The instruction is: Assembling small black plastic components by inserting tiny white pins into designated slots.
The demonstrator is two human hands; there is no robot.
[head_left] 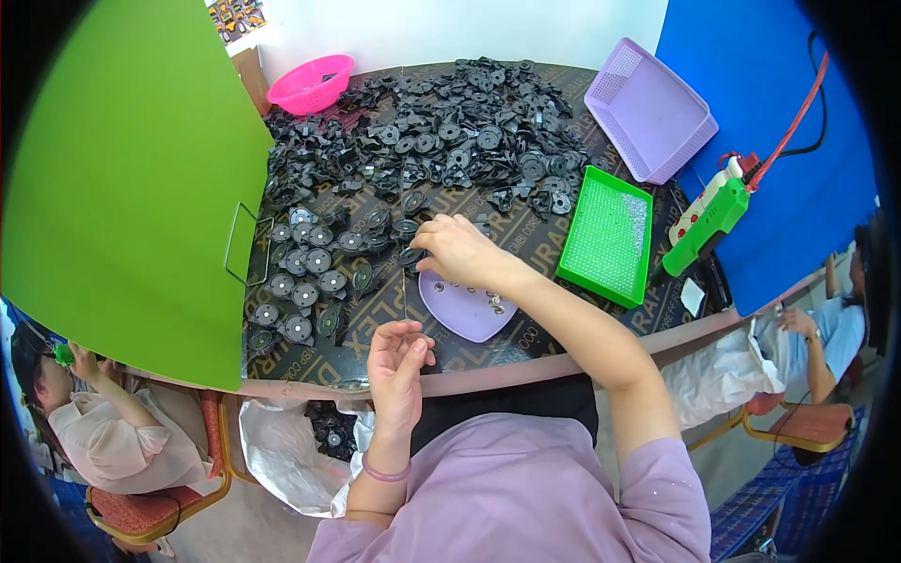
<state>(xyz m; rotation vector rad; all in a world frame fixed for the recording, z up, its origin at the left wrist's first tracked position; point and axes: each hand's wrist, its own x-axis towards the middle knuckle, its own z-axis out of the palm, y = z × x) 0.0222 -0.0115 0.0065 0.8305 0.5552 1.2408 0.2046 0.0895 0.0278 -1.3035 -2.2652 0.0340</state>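
My right hand (460, 251) reaches over the middle of the table. Its fingers are bent and pinched together beside a black round plastic part (410, 256); whether they grip it is hard to see. A lilac plate (462, 324) with several small metal pieces (496, 302) lies under my right wrist. Near the table's front edge is my left hand (399, 364), loosely curled, with no object visible in it. To its left, several black round parts with white centres (305, 296) are laid out in a group.
A large heap of black plastic parts (441, 131) covers the far table. A pink basket (314, 86) stands behind it. On the right are a green tray (601, 272) with small pieces, a lilac basket (648, 117) and a green-and-white power strip (709, 220). Other people sit at both sides.
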